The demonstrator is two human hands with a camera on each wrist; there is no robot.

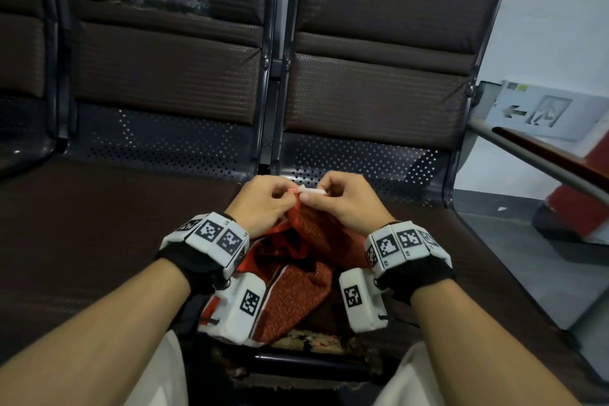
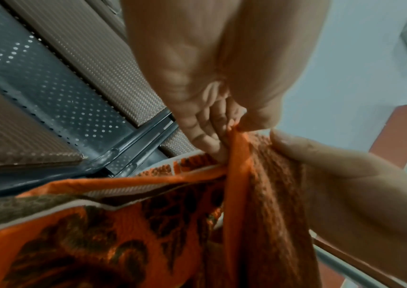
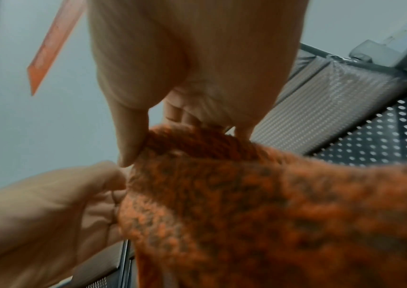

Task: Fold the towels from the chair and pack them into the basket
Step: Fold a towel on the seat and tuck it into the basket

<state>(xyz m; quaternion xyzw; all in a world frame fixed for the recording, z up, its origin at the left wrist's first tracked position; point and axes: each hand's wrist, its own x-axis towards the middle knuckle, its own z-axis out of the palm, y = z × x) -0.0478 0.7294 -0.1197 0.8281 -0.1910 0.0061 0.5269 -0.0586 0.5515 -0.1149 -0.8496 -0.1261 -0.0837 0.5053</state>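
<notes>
1. Pinching the top edge of an orange patterned towel, the left hand and right hand meet, fingers curled tight on its white hem.
2. The towel hangs down onto the dark brown seat of the chair.
3. Padded backrests with perforated metal panels stand behind, against a pale wall bearing an exit sign.

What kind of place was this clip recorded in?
Probably a public waiting area or corridor, not a home. The towel held by the left hand and right hand hangs over linked metal bench seats with perforated steel, and an emergency-exit sign sits low on the wall.
</notes>
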